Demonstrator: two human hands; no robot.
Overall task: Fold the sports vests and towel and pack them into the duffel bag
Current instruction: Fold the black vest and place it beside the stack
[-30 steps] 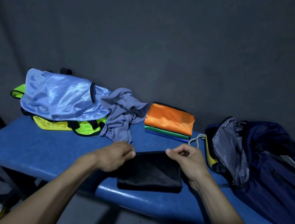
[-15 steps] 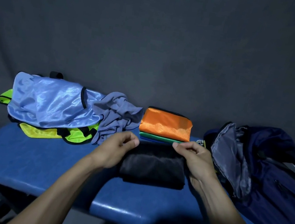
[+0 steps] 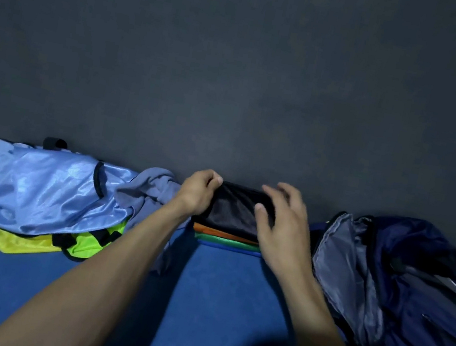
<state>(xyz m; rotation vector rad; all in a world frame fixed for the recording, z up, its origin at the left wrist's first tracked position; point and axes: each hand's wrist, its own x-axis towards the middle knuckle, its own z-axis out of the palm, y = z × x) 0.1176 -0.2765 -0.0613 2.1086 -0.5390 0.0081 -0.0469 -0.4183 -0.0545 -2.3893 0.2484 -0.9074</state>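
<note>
Vests first: your folded black vest (image 3: 234, 208) sits at the centre of the frame, on top of the folded stack (image 3: 225, 238) whose orange, green and blue edges show just below it. Your left hand (image 3: 197, 195) has its grip pinching the vest's left end, fingers curled over the edge. Your right hand (image 3: 282, 227) hovers over the right end with the fingers spread and loose; whether the thumb touches the cloth I cannot tell.

To finish this step well, lower the vest square onto the stack so its edges line up with the orange layer beneath. Let go with the left pinch only once the cloth lies flat, then smooth it with the flat right palm so the slippery fabric does not slide.

Unfolded pieces wait at the left of the frame: a light blue vest (image 3: 43, 187) over a yellow-green vest (image 3: 37, 243), with the grey towel (image 3: 152, 193) crumpled beside them on the blue table (image 3: 213, 306). At the right edge the navy duffel bag (image 3: 402, 280) lies with its mouth open, just beside the stack, so packing looks a short move away.
</note>
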